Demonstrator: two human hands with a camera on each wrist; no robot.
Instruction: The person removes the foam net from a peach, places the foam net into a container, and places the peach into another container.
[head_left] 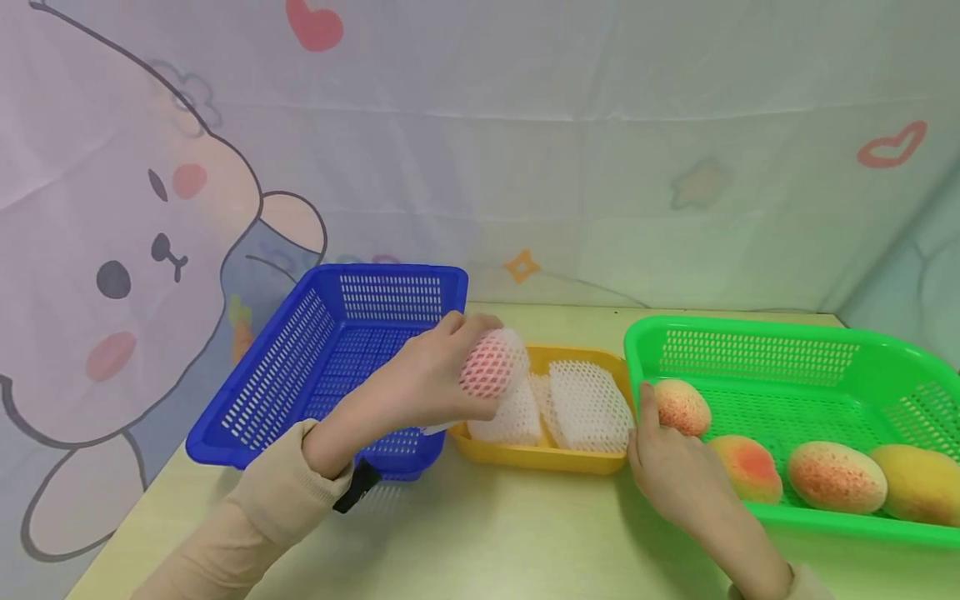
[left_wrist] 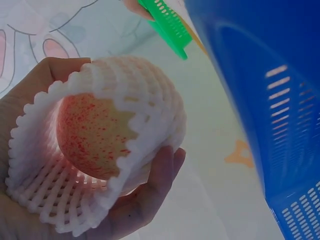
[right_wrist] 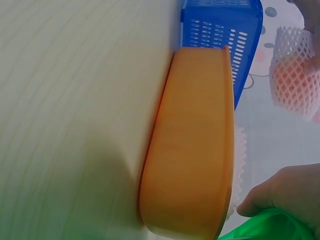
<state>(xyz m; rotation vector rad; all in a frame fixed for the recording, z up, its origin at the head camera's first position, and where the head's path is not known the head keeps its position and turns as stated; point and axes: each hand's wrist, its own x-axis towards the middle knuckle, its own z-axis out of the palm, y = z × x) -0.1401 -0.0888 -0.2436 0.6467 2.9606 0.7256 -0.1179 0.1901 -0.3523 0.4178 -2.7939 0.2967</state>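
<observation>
In the head view my left hand (head_left: pixel 442 367) holds a speckled peach inside a white foam net (head_left: pixel 497 364) above the yellow tray (head_left: pixel 525 457). The left wrist view shows the peach (left_wrist: pixel 92 135) through the net's open end, with fingers and thumb round the net. My right hand (head_left: pixel 678 471) is at the left rim of the green basket (head_left: pixel 795 325), index finger along the rim and thumb on its outer side. Just beside that hand a speckled peach (head_left: pixel 682 407) lies in the basket. Some of the right fingers are hidden.
White foam nets (head_left: pixel 590 406) lie in the yellow tray. A blue basket (head_left: pixel 330 271) stands at its left. Along the green basket's front are a red-blushed peach (head_left: pixel 748 468), another speckled peach (head_left: pixel 836 477) and a yellow fruit (head_left: pixel 918 483). A printed curtain (head_left: pixel 570 167) hangs behind the table.
</observation>
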